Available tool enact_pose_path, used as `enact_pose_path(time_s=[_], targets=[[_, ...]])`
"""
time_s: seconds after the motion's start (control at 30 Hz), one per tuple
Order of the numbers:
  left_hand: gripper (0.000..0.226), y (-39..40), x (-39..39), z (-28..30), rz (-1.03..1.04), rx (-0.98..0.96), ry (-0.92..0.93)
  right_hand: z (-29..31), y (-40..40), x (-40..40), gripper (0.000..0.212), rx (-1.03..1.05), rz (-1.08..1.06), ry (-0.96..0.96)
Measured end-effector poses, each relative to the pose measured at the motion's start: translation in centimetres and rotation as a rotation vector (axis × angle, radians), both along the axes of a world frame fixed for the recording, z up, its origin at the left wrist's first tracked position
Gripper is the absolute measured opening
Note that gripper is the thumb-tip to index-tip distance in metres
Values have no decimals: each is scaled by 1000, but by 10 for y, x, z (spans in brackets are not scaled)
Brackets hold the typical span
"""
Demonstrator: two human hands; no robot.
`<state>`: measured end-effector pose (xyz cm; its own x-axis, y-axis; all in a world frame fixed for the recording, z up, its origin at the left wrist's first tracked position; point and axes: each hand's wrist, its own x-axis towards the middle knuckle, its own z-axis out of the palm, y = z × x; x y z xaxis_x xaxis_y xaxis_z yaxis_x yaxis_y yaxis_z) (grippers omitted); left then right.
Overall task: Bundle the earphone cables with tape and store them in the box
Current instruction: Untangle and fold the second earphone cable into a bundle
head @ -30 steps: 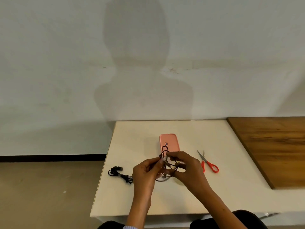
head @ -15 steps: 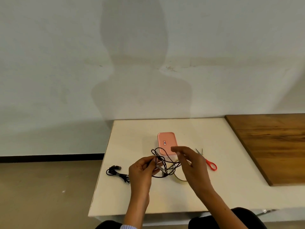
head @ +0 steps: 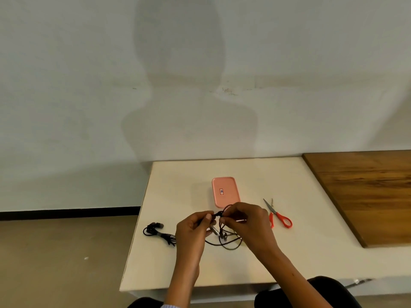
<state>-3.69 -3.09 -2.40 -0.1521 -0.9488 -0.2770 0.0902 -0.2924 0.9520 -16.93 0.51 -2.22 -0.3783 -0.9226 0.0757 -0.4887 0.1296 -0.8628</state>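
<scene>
1. Earphone cable (head: 224,240), black and loosely looped, hangs between both hands just below the frame's centre, its lower loops sagging toward the tabletop (head: 311,258).
2. Left hand (head: 192,230) has its grip pinched shut on the cable, thumb and fingertips meeting at the top of the loops.
3. Right hand (head: 246,223) also has its grip closed on the cable, fingertips almost touching those of the left hand.
4. A silver plug end pokes out below the left thumb.
5. Pink box (head: 225,192), lid closed, lies on the tabletop just above the hands.
6. A second earphone bundle (head: 159,233), already coiled, lies near the tabletop's left edge.
7. Red-handled scissors (head: 277,214) lie right of the hands.
8. A brown wooden board (head: 369,192) fills the right of the frame.
9. The cream tabletop stands against a pale wall (head: 89,85) bearing the person's shadow; tan floor shows lower left.
</scene>
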Motion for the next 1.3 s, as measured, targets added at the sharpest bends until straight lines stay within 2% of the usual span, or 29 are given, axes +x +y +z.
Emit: enact_pose_path(time_s=[0.1,0.23,0.5,0.6,0.67,0.8,0.93,1.07,1.1,1.17,1.23,1.3], targets=[[14,-1,1,-1,13,-28,-14,2,1,-2,17,-30,0,-27],[9,1,2,0,-70,-137,-83,2,0,-3,17,-4,21,-10],[18,-2,1,0,24,3,15,5,0,-10,5,66,0,-247],[17,-3,2,3,-5,5,28,6,0,-6,6,72,43,-211],[14,-1,1,6,-24,17,44,5,0,-4,14,65,62,-145],[13,1,-2,8,-6,29,45,2,-1,-3,16,23,18,-116],[14,-2,2,1,-15,-82,-115,4,1,-7,18,5,-11,-122],[36,3,-1,1,-247,-271,-463,10,5,-7,22,-60,-4,-24],[42,5,-2,4,-271,-326,-502,11,5,-7,20,-72,14,13],[44,9,0,12,-278,-401,-426,15,6,-7,12,-87,82,114],[37,13,5,18,-282,-443,-329,17,8,-7,10,-108,144,157],[30,17,12,21,-234,-489,-331,19,10,-4,13,-106,194,157]])
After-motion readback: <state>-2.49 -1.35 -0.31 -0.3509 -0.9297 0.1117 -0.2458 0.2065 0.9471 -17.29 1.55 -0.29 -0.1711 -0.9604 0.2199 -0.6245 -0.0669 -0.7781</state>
